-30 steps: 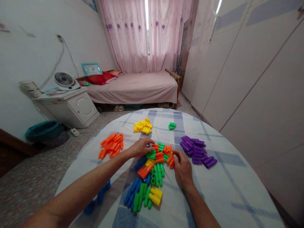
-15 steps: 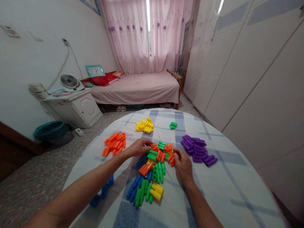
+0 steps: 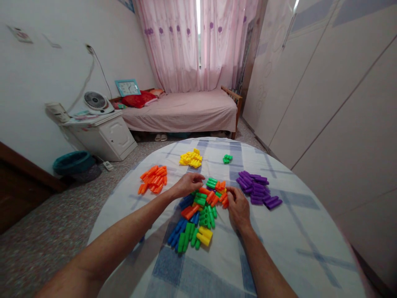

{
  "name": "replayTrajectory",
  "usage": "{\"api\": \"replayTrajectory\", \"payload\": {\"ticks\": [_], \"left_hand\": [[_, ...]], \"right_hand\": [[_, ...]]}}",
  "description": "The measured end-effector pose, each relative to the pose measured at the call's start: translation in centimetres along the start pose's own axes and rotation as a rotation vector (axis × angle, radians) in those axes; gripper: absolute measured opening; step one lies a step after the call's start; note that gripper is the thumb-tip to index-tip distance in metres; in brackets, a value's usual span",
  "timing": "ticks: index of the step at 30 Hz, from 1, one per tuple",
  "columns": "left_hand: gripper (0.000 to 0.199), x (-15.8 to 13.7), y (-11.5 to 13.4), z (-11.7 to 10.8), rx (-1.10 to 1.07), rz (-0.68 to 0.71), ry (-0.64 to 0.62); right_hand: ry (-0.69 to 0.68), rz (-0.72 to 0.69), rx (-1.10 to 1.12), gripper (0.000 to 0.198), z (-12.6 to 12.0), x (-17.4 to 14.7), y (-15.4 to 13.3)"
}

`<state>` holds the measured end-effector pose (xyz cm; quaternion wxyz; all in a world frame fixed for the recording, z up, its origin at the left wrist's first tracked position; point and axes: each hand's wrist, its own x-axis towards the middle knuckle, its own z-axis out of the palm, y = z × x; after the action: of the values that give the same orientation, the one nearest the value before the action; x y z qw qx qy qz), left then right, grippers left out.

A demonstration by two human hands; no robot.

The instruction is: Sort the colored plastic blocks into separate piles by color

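A mixed pile of plastic tube-shaped building blocks lies in the middle of the table, with green blocks [image 3: 207, 216], blue blocks [image 3: 177, 232], a yellow block [image 3: 204, 236] and orange blocks among them. My left hand [image 3: 188, 185] hovers at the pile's far left edge, thumb and fingers apart, nothing visible between them. At the right side of the pile, my right hand [image 3: 239, 208] has its fingers bent against an orange block [image 3: 223, 200]; its fingertips are partly hidden. A green block [image 3: 212, 183] lies just beyond, between both hands.
Sorted heaps surround the pile: orange blocks [image 3: 153, 179] at left, yellow blocks [image 3: 191, 158] and small green blocks [image 3: 227, 159] at the far side, purple blocks [image 3: 254, 187] at right. A checked cloth covers the round table [image 3: 279, 252]. A bed [image 3: 186, 109] stands beyond.
My left hand has lifted slightly off the pile and shifted right. Orange and green blocks near its fingertips lie differently. My right hand stays at the orange block. The view has tilted a little.
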<state>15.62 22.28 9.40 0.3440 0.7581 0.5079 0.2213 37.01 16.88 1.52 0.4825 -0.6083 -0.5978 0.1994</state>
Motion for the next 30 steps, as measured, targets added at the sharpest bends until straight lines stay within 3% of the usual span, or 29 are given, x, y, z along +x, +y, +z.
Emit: {"api": "replayTrajectory", "payload": {"ticks": [3, 6, 9, 12, 16, 22, 25, 30], "left_hand": [[0.032, -3.4, 1.4, -1.4, 0.053, 0.012, 0.116], [0.035, -8.8, 2.5, -1.0, 0.094, 0.022, 0.196], [0.059, -14.0, 2.0, 2.1, 0.150, -0.113, 0.300], [0.085, -16.8, 0.3, 6.3, 0.166, -0.243, 0.320], [0.097, -15.8, -1.2, 10.2, 0.247, -0.172, 0.412], [0.091, -13.3, -0.3, 10.9, 0.335, 0.063, 0.517], [0.074, -13.4, 0.4, 10.3, 0.448, 0.161, 0.515], [0.035, -12.8, 1.5, 9.5, 0.526, 0.353, 0.407]], "right_hand": [[0.002, -0.011, 0.001, 0.032, 0.0, 0.0, -0.1], [0.012, -0.010, -0.005, 0.033, 0.0, 0.0, -0.2], [0.008, -0.014, -0.016, 0.033, 0.0, 0.0, -0.2], [0.008, -0.013, -0.022, 0.034, 0.1, 0.1, 0.0], [0.012, -0.020, -0.027, 0.035, 0.1, 0.2, 0.2], [0.008, -0.018, -0.021, 0.036, 0.1, 0.3, 0.2], [0.009, -0.025, -0.012, 0.035, 0.1, 0.3, 0.2], [0.009, -0.022, -0.015, 0.035, 0.1, 0.2, 0.2]]}}
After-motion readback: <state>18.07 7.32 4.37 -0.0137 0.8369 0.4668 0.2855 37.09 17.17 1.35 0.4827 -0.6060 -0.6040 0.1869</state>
